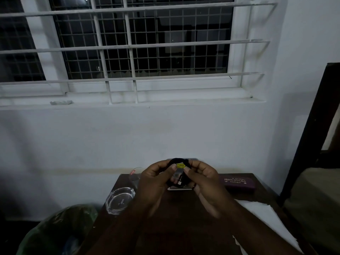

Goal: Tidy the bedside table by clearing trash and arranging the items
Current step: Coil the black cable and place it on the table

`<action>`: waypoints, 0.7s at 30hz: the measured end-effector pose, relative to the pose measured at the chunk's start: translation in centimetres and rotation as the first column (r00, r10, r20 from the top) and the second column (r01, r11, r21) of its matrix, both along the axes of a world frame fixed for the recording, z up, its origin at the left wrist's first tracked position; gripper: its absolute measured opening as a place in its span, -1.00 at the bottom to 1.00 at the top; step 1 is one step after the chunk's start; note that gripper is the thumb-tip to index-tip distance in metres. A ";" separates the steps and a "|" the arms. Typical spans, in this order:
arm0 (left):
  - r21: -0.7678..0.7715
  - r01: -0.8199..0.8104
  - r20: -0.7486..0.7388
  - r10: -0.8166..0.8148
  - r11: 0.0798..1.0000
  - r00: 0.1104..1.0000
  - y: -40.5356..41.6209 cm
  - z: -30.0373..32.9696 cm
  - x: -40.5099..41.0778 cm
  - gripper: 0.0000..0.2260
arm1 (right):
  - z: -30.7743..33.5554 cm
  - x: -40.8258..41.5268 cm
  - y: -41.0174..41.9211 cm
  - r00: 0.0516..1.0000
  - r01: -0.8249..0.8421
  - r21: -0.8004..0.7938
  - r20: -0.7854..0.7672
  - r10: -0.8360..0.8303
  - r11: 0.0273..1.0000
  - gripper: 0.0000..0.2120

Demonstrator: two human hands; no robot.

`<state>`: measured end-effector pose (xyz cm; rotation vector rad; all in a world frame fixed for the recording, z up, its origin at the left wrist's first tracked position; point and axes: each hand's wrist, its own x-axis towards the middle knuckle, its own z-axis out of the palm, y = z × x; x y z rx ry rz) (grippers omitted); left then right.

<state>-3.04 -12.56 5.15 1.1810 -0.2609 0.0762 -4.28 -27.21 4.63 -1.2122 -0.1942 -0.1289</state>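
Both hands hold a coiled black cable (177,161) with a yellow sticker and a clear tag above the dark wooden bedside table (180,214). My left hand (156,181) grips its left side and my right hand (204,181) pinches its right side. On the table lie a clear glass ashtray (120,199) at the left, a clear glass (135,174) behind it, and a maroon spectacle case (238,183) at the right. A pinkish flat item (179,188) shows just under the hands.
A bin lined with a green bag (60,229) stands on the floor left of the table. White paper (265,218) lies on the table's right side. A bed with a dark frame (312,199) is at the right. The white wall and barred window are straight ahead.
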 end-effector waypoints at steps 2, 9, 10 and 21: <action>-0.003 0.018 0.001 -0.018 1.000 1.000 0.1 0.0 0.1 -0.85 | -0.1 0.0 0.3 0.998 -0.056 0.100 -0.003 0.056 0.993 -0.78; -0.008 -0.078 0.007 0.078 0.997 0.997 -0.4 -0.6 0.0 -0.86 | -0.6 0.0 -0.7 0.980 -0.164 -0.125 -0.134 0.148 0.979 -0.79; -0.031 -0.088 -0.008 0.087 0.996 0.996 -0.5 -0.7 0.0 -0.86 | -0.7 0.0 -0.8 0.980 -0.167 -0.222 -0.147 0.136 0.961 -0.80; 0.377 -0.242 -0.016 0.268 0.894 0.963 -1.7 -3.6 0.4 -0.86 | -1.1 0.0 -4.0 0.962 -0.082 -0.415 -0.270 -0.037 0.906 -0.85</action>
